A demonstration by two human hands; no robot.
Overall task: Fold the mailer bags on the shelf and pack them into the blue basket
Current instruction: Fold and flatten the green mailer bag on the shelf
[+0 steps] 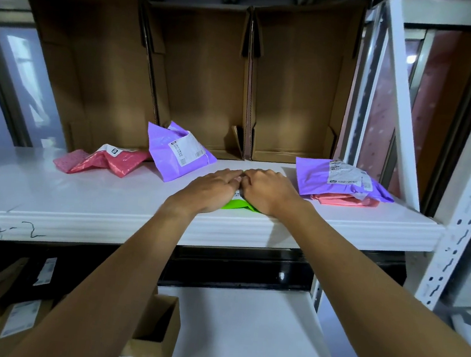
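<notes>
A green mailer bag (235, 204) lies near the front edge of the white shelf (79, 198), mostly hidden under my hands. My left hand (212, 189) and my right hand (268, 191) press flat on it side by side, fingertips touching. A crumpled pink mailer bag (104, 162) lies at the left. A purple mailer bag (178, 151) with a white label stands tilted beside it. At the right, a folded purple mailer bag (343, 179) rests on top of a pink one (343, 201). No blue basket is in view.
Three open brown cardboard boxes (203, 86) stand on their sides along the back of the shelf. A white perforated upright (468, 210) frames the right side. Below, small cardboard boxes (158, 334) and labelled cartons sit on a lower white shelf (240, 331).
</notes>
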